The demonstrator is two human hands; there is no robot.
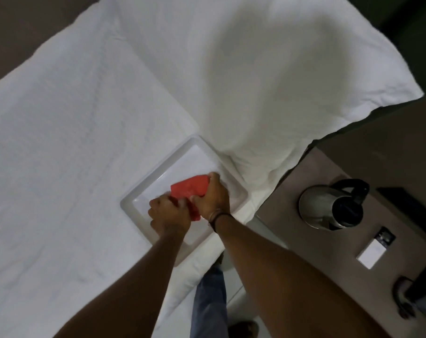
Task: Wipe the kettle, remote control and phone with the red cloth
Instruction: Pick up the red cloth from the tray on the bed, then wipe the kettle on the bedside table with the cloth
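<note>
The red cloth [190,189] is bunched over a white tray [143,189] lying on the bed. My left hand [169,214] grips its near end and my right hand [213,193] grips its right side, a dark band on that wrist. Whether anything is wrapped inside the cloth is hidden. The steel kettle [327,206] with a black lid and handle stands upright on the brown bedside table [292,191] to the right, away from both hands. A small white rectangular object with a dark end [375,248] lies in front of the kettle; what it is I cannot tell.
White bed sheet [73,154] fills the left; a large white pillow [268,81] lies behind the tray. A dark flat object [409,206] sits behind the kettle and a dark device [421,286] at the table's near right. My jeans leg and foot [209,298] stand between bed and table.
</note>
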